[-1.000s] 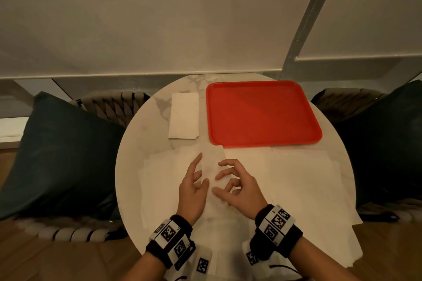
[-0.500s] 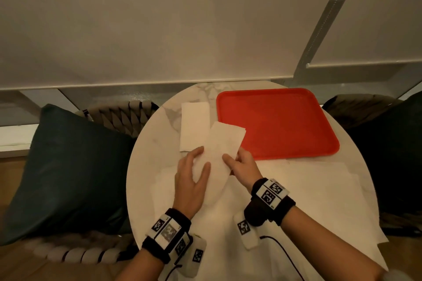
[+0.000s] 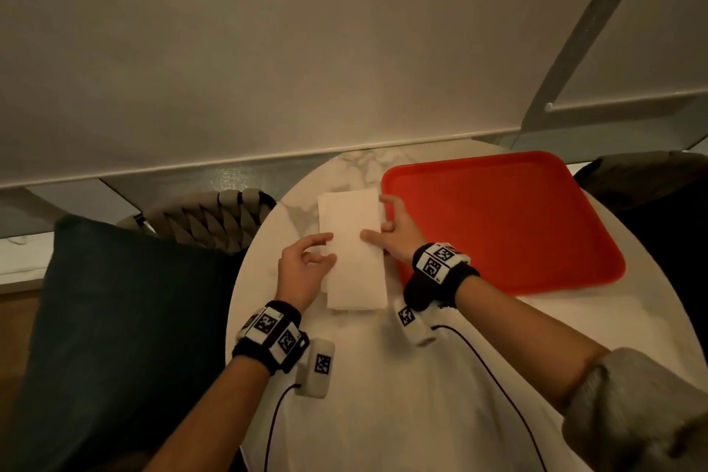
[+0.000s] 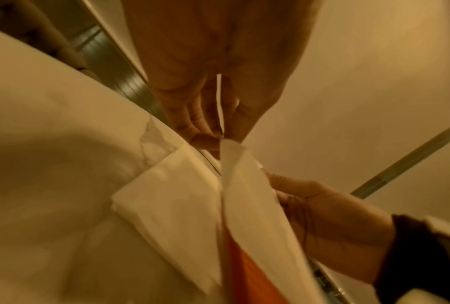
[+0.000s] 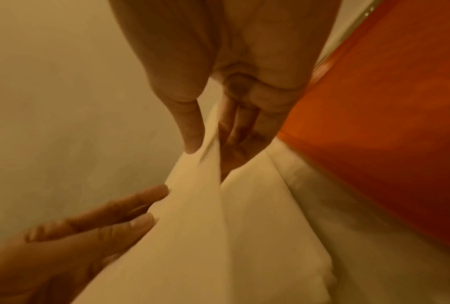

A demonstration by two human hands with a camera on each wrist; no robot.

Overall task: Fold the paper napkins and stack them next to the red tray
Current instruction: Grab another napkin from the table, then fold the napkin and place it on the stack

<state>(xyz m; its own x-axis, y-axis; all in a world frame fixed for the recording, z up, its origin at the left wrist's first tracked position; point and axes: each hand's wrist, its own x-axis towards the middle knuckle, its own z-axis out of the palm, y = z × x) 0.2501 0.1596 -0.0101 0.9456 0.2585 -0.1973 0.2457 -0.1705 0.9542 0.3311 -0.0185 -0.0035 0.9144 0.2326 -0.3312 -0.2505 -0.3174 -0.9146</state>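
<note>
Both hands [image 3: 306, 268] [image 3: 394, 230] pinching folded napkin [image 3: 354, 253], now moved beside red tray [image 3: 498, 218].

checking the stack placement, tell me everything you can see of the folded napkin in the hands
The white folded paper napkin is a long, thin rectangle, held over the earlier folded napkin on the round marble table, just left of the red plastic tray. The right hand pinches its right edge; the left hand pinches its left edge. The wrist views show it slightly raised.

Black marker-tagged wristbands [image 3: 272, 333], cables, seemingly grey sleeve [image 3: 636, 406].
</note>
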